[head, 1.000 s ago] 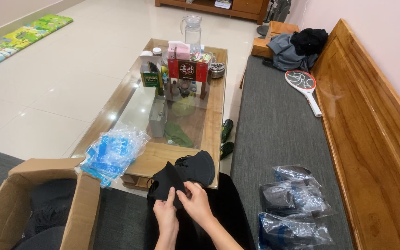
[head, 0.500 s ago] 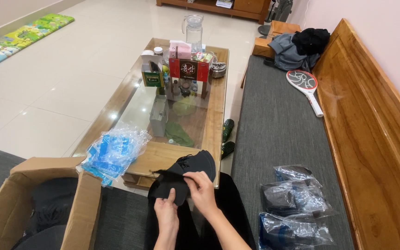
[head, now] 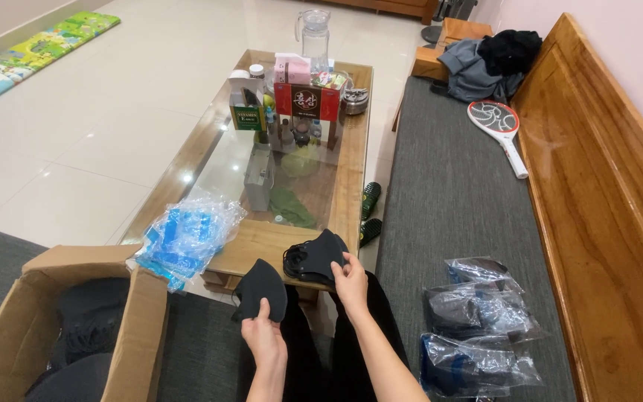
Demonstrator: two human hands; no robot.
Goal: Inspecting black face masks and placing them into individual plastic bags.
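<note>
We're looking down at our lap, and both hands are busy with black face masks. Our left hand (head: 263, 336) is closed on a single mask (head: 261, 289), pinching its near edge so the mask stands up off the fingers, its long axis running near to far. Just to the right and a touch farther away, our right hand (head: 351, 281) grips a stack of masks (head: 315, 257), fingers curled over its right side while the stack rests at the near edge of the coffee table (head: 351, 160).

So the relation to watch: the single mask lies left of and slightly nearer than the stack, the two close but not touching, with a small gap between them. The right hand is the nearer one to the stack; the left owns the loose mask.

Around us, a cardboard box (head: 53, 327) sits open at near left with dark contents inside. A heap of blue-printed plastic bags (head: 187, 234) lies on the table's near left corner. On the grey bench cushion to our right lie clear bags (head: 478, 320) holding dark items.
</note>
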